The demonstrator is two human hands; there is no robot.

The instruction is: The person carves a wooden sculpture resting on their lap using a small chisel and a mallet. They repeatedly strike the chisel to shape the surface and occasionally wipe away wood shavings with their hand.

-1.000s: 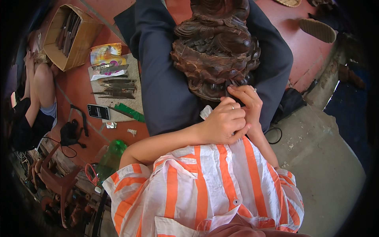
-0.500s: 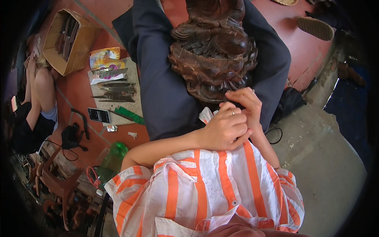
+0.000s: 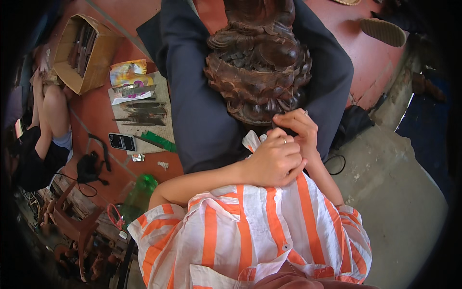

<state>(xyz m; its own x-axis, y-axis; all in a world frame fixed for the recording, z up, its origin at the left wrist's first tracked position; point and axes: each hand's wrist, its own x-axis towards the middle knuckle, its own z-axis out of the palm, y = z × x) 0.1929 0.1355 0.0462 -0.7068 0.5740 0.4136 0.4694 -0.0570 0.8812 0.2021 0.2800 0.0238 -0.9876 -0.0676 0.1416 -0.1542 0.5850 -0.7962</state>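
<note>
A dark brown carved wooden figure [image 3: 255,79], with petal shapes round its lower part, stands between my trousered legs [image 3: 192,96]. My left hand [image 3: 275,158] is closed, its fingers curled in toward my other hand in front of my shirt. Just beyond it, my right hand [image 3: 301,129] is bent with its fingertips pinched together, close to the carving's near edge. A dark sliver shows between the two hands. Most of it is hidden by the fingers, so I cannot make out what it is.
On the left, several flat metal tools [image 3: 142,111] lie on a pale board [image 3: 161,89] beside a phone [image 3: 122,141]. A cardboard box [image 3: 91,72] with long pieces, a green bottle [image 3: 137,195] and another person's legs [image 3: 55,108] are there too. A sandal sole [image 3: 383,32] shows far right.
Both hands stay together by the carving's near edge, with only a slight shift of the fingers. The whole view has moved a little.
</note>
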